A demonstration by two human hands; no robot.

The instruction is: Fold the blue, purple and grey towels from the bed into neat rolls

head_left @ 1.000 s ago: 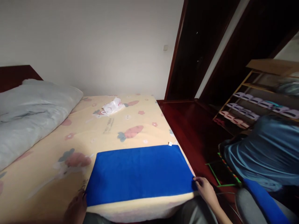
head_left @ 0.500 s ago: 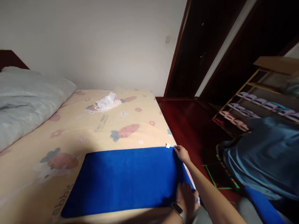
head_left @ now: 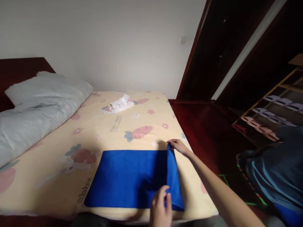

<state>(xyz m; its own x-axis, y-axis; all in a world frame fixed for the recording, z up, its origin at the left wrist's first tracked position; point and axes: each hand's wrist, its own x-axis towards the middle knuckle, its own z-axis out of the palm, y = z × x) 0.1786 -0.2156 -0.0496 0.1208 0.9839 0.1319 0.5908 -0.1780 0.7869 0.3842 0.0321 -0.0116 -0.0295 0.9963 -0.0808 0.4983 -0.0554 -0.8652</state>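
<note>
From where I stand, the blue cloth [head_left: 125, 178] lies on the bed [head_left: 111, 140], only its right end lifted, the rest flat and unfolded; the left hand [head_left: 161, 208] pinches that end's near corner, the right hand [head_left: 179, 146] its far one

The bed [head_left: 163, 138] is spread with a cream sheet [head_left: 109, 140] printed with pink carrots [head_left: 142, 132] and small flowers [head_left: 151, 112]. Just beside its near edge a blue cloth [head_left: 123, 179] lies mostly flat, its right-hand end lifted off the sheet. Farther back sits a crumpled white plastic bag [head_left: 121, 102]; a grey quilt [head_left: 52, 101] lies bunched along the left.
</note>
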